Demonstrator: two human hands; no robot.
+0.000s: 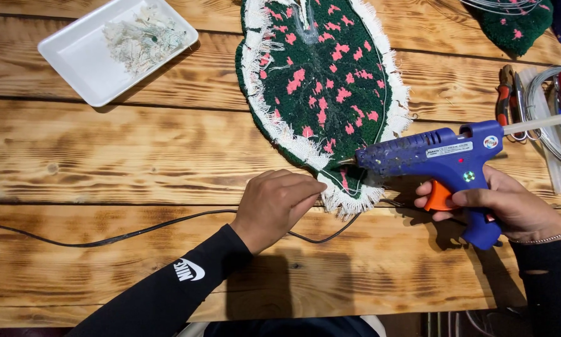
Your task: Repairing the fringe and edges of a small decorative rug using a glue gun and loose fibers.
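Observation:
A leaf-shaped tufted piece (326, 87), dark green with pink spots and a frayed white fabric border, lies on the wooden table (124, 156). My left hand (275, 206) presses its fingertips on the lower white edge of the piece. My right hand (505, 206) grips a blue hot glue gun (442, 159) with an orange trigger and a green light. A finger rests on the trigger. The gun's nozzle points left and touches the fabric border near the leaf's lower tip. A clear glue stick (539, 122) sticks out of the gun's back.
A white foam tray (115, 47) with fabric scraps sits at the top left. A black cable (137, 232) runs across the table below my left hand. Pliers (506, 93), coiled wire (552, 118) and another green tufted piece (517, 25) lie at the right.

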